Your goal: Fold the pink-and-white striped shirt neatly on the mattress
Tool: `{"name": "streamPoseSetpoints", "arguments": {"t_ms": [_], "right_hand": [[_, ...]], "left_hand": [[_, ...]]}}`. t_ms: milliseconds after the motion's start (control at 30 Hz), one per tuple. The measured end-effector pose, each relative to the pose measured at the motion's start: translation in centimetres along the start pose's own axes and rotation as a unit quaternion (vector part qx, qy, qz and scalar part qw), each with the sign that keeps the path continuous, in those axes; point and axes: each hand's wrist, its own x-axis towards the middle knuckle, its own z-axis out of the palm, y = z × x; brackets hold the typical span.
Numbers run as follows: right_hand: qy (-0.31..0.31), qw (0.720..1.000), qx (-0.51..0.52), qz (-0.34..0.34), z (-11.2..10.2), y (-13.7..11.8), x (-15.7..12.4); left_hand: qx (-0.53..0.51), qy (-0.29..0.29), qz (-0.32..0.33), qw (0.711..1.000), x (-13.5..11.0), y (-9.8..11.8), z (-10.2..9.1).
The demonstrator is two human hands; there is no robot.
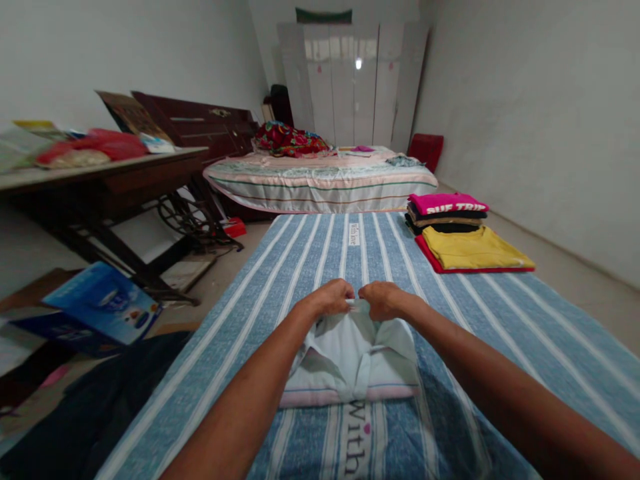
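A pale mint collared shirt (350,363) lies on the blue striped mattress (500,320) right in front of me, its collar toward me and a pink edge along its near side. My left hand (331,297) and my right hand (381,299) meet at the shirt's far edge, both closed and pinching the light fabric between them. My forearms run along either side of the shirt.
A stack of folded shirts, pink on top (447,203), sits at the mattress's far right, with a yellow shirt on a red one (473,249) beside it. A sewing table (107,177) stands left, a blue box (103,301) on the floor, a bed (320,175) beyond.
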Motion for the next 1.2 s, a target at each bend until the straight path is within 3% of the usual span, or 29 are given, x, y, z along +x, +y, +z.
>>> {"name": "streamPoseSetpoints", "arguments": {"t_ms": [400, 800, 1067, 1200], "right_hand": [[0.011, 0.999, 0.029, -0.025, 0.1, 0.7, 0.6], [-0.019, 0.997, 0.066, 0.029, 0.1, 2.0, -0.3], [-0.033, 0.989, 0.14, 0.039, 0.9, 2.5, 0.0], [-0.018, 0.984, 0.169, 0.049, 1.3, 2.7, 0.2]], "left_hand": [[0.06, 0.031, -0.009, 0.998, 1.5, 2.4, 0.1], [-0.015, -0.027, -0.046, 0.998, 2.7, 1.3, 0.8], [0.057, -0.04, -0.063, 0.996, 3.3, 2.2, 1.2], [0.117, -0.008, -0.07, 0.991, 2.6, 3.5, 0.9]]}}
